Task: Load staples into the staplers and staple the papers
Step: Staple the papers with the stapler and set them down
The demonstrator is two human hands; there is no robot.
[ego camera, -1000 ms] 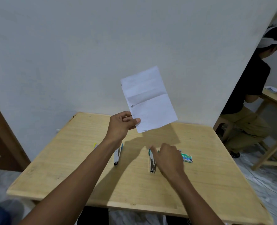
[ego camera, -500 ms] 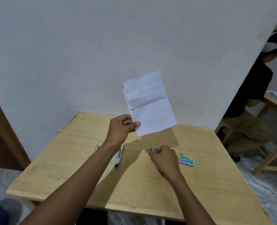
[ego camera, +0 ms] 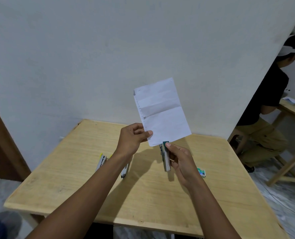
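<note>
Stapling step: left hand (ego camera: pixel 132 138) pinching papers (ego camera: pixel 162 114) aloft, right hand (ego camera: pixel 183 161) gripping stapler (ego camera: pixel 165 157) at their lower edge; next, probably squeeze.

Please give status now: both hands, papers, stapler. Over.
Left hand pinches papers, held up. Right hand grips stapler, its tip at papers' lower edge. Nothing in between; small green box lies on table.

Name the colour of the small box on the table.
Mainly green box, seen in the head view.

left hand (ego camera: pixel 132 138) bare | right hand (ego camera: pixel 183 163) bare | 2 forearms bare to frame edge
</note>
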